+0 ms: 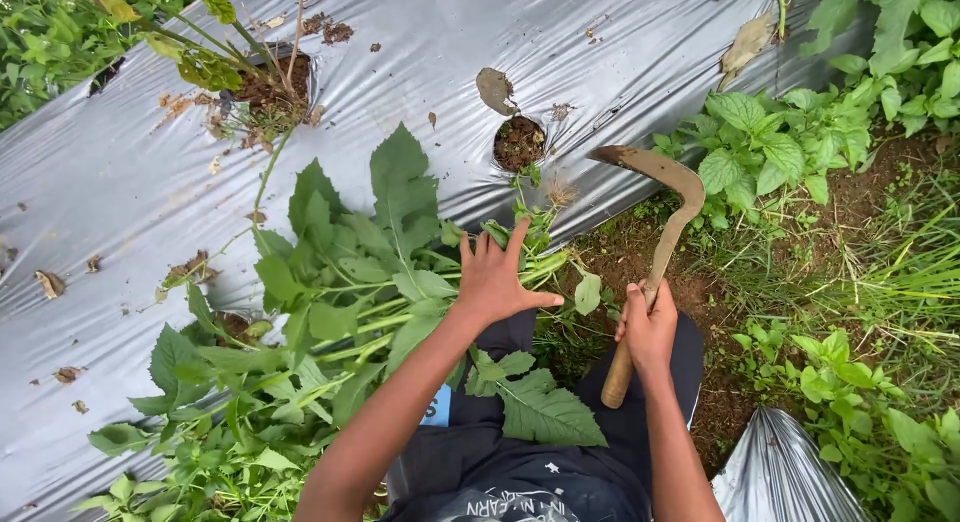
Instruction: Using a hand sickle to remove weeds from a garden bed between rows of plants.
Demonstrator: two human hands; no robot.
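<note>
Silver plastic mulch sheet (120, 212) beside bare soil (720, 382), daylight.

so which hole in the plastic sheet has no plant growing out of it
The round hole just above the left hand, showing only bare soil; the top-left hole has stems rising from it.

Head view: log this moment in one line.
left hand: open on leafy stems | right hand: grips sickle | ground: plastic mulch

The cut leafy stems (340, 322) lay across the plastic mulch sheet (120, 202), under the left hand (495, 277). To their right, the right hand (648, 327) gripped the sickle (660, 232) over bare soil (620, 257). A planting hole (519, 142) lay beyond the left hand.
</note>
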